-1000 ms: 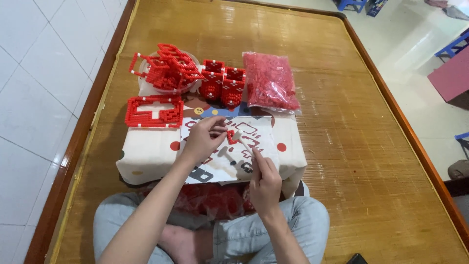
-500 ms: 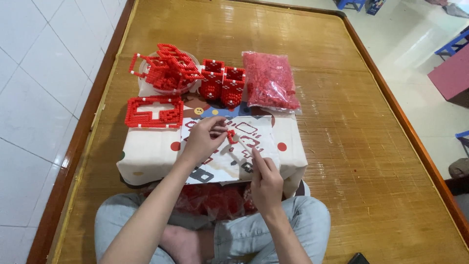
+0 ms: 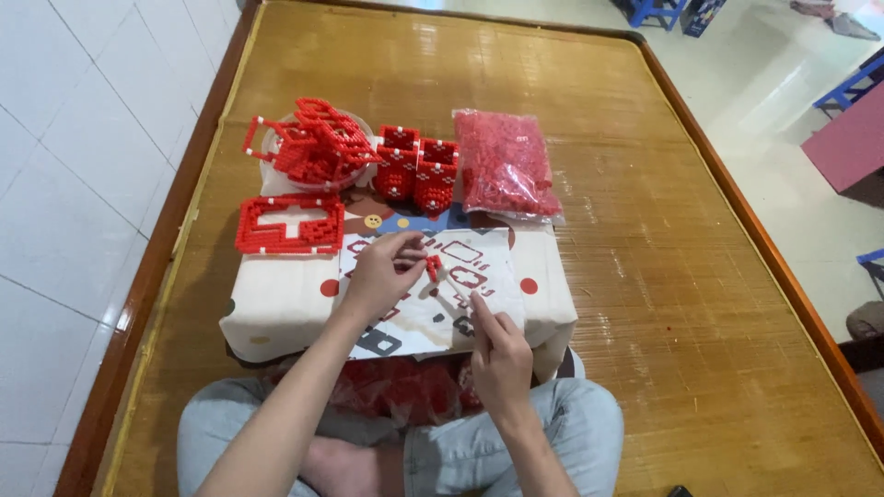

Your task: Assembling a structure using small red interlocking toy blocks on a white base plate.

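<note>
Two hands pinch: left (image 3: 379, 274) on red piece (image 3: 432, 267), right (image 3: 497, 345) on thin stick (image 3: 458, 287); bag (image 3: 505, 166) holds red bits.

A small red block piece (image 3: 432, 267) sat pinched at the fingertips of the left hand (image 3: 379, 274), raised just above the printed instruction sheet (image 3: 419, 308). It was tiny and bright red (its exact shape was too small to tell). A thin white tool (image 3: 458, 287), slanted with its upper end close to the red piece, was held in the right hand (image 3: 500, 354). The sheet lay flat on a cloth-covered box (image 3: 276, 304), showing red and grey diagrams.
</note>
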